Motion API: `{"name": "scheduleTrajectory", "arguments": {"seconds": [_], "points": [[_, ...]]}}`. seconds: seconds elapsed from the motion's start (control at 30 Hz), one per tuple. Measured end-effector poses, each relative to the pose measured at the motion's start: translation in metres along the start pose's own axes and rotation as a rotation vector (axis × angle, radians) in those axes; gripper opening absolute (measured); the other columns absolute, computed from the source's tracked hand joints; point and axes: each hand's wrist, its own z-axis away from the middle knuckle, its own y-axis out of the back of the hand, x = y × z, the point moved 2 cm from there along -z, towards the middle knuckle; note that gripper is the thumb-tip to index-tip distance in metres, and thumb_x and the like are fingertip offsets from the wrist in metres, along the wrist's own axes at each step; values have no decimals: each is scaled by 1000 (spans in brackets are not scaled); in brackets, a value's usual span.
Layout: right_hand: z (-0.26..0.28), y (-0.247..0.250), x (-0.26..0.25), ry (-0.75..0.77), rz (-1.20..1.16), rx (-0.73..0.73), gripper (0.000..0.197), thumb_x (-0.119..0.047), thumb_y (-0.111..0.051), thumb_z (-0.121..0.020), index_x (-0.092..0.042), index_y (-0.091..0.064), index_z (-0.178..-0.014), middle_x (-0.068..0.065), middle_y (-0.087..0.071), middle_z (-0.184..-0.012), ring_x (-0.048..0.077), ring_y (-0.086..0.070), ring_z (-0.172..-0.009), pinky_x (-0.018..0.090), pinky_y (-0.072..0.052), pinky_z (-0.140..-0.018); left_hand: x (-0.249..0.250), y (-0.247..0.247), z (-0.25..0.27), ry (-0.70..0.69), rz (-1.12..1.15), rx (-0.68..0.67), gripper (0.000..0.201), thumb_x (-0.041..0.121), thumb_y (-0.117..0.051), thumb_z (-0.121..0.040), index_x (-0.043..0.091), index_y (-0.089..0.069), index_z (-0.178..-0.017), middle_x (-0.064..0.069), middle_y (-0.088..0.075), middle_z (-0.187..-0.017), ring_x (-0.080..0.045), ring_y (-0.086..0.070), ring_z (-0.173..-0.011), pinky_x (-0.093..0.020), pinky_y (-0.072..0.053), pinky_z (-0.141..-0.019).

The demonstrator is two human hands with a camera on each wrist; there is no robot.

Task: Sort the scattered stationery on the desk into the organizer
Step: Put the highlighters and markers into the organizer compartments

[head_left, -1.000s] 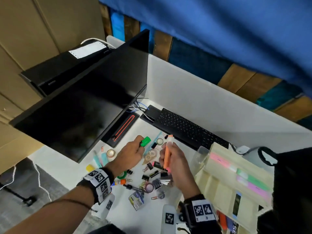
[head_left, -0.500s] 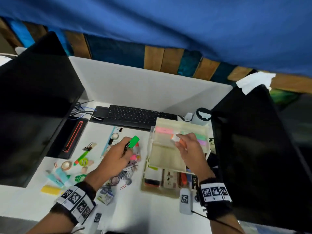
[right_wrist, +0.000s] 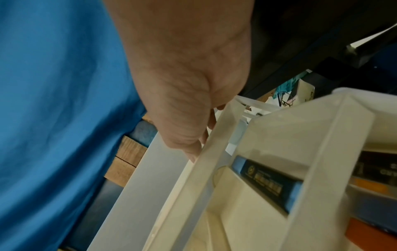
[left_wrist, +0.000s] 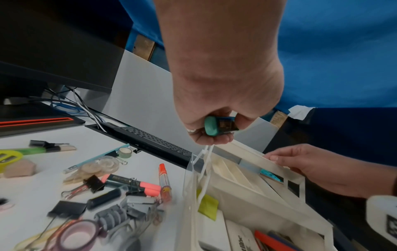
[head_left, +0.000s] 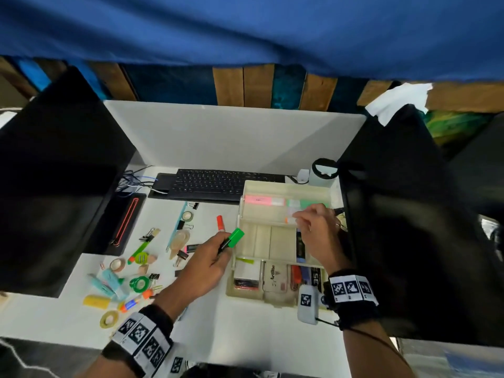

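left hand [head_left: 210, 257] grips the green highlighter [head_left: 231, 240] beside the organizer [head_left: 286, 186]; right hand [head_left: 316, 230], fingers curled at the back row, grip unclear. lay it flat alongside the others.

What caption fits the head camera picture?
Left hand holds a green marker beside the organizer; right hand reaches inside.

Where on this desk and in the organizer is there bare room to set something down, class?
Bare desk shows along the near edge, in front of the organizer and beside the left hand. The organizer's three middle compartments also look empty. It is crowded left of that hand, among the tape rolls and clips, and in the organizer's front row.
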Motion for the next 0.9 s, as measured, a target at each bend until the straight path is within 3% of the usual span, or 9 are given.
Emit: {"name": "scheduleTrajectory", "arguments": {"seconds": [0.13,0.23,0.3,0.4,0.5,0.6,0.7,0.8,0.9], "points": [[11,7,1,-65,3,171,12,-23,-76,-91,-24,-78,-103,0,-57,-116,24,-49,-111,53,-48,-97,4,-12,5,-32,-66,75,20,16,-55,-102,32,-61,-111,4,-58,-95,-8,-58,-89,-26,-45,-79],[31,15,-6,29,-142,284,14,-9,-74,-91,-20,-74,-99,0,-62,-108,17,-60,-105,34,-52,-92,15,-29,3,15,-3,95,20,14,-62,-99,34,-65,-101,7,-60,-90,-7,-59,-83,-22,-46,-74],[48,16,-12,39,-369,77,18,-7,-74,-92,-23,-71,-100,-5,-67,-95,7,-64,-84,21,-53,-78,24,-46,-2,56,56,75,18,17,-67,-97,32,-63,-87,13,-61,-80,-6,-59,-76,-24,-49,-70],[79,7,-18,-146,-668,-443,50,-25,-87,-83,-35,-62,-125,-5,-65,-108,13,-69,-73,28,-55,-64,39,-74,-15,137,150,54,32,15,-72,-93,35,-60,-71,14,-56,-68,-6,-53,-64,-22,-45,-64],[101,3,-15,-133,-700,-454,84,-26,-94,-72,-39,-47,-141,-11,-65,-112,3,-67,-76,20,-51,-68,50,-103,-28,213,215,20,17,20,-76,-89,26,-68,-76,11,-61,-67,-11,-57,-64,-34,-51,-70],[108,12,-4,-95,-515,-238,55,-15,-84,-83,-33,-59,-128,-21,-64,-83,-3,-62,-71,9,-43,-64,63,-126,-37,209,242,3,10,29,-75,-86,22,-71,-81,1,-70,-70,-15,-64,-65,-47,-58,-72],[113,14,14,-146,-409,-154,14,-19,-72,-94,-31,-66,-91,-18,-58,-65,7,-55,-59,16,-37,-56,76,-142,-43,217,196,-58,10,22,-69,-96,15,-70,-89,-4,-71,-67,-19,-63,-56,-41,-54,-58],[117,10,30,-263,-344,-153,16,-21,-63,-98,-22,-65,-82,-9,-58,-66,12,-58,-63,28,-42,-61,82,-149,-44,180,61,-90,8,21,-62,-100,15,-68,-100,6,-69,-77,-9,-65,-55,-33,-54,-58],[113,9,37,-348,-234,-88,20,-20,-61,-98,-19,-55,-79,-8,-49,-66,20,-52,-66,28,-36,-62,78,-152,-45,95,-72,-153,26,16,-59,-100,12,-64,-125,-3,-62,-108,-18,-68,-75,-22,-55,-64]]}}
